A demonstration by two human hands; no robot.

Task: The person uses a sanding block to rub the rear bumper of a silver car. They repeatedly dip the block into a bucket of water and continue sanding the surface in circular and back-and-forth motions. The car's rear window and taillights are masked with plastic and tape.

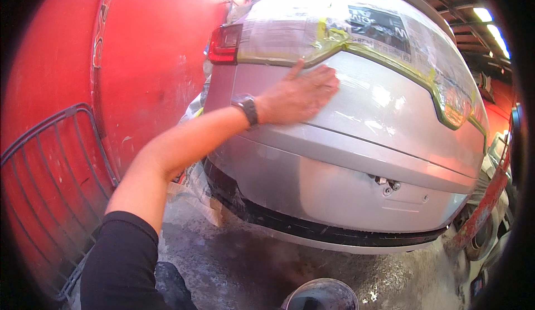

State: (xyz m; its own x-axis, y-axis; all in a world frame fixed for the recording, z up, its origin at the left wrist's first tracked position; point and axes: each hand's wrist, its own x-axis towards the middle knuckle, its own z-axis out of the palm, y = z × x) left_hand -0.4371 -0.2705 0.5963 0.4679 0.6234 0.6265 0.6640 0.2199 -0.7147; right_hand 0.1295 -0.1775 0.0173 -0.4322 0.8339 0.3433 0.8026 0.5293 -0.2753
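Note:
My left hand (304, 92) lies on the silver tailgate (362, 103) of a car, back of the hand toward me. Its fingers are stretched out to the right, with one digit apart at the top, near the masked edge. Whatever may lie beneath the palm is hidden. A dark watch (247, 111) circles the wrist, below a black sleeve (120, 260). Just above the hand, yellow masking tape (334, 42) runs along the border of the plastic and newspaper sheeting (290, 31). My right hand is out of view.
A red tail light (224, 45) sits left of the sheeting. Below the car's black lower trim (312, 221), a bucket (323, 296) stands on the wet, stained floor (223, 260). A metal rack (56, 187) leans by the red wall (150, 42). At right is a worn red post (482, 212).

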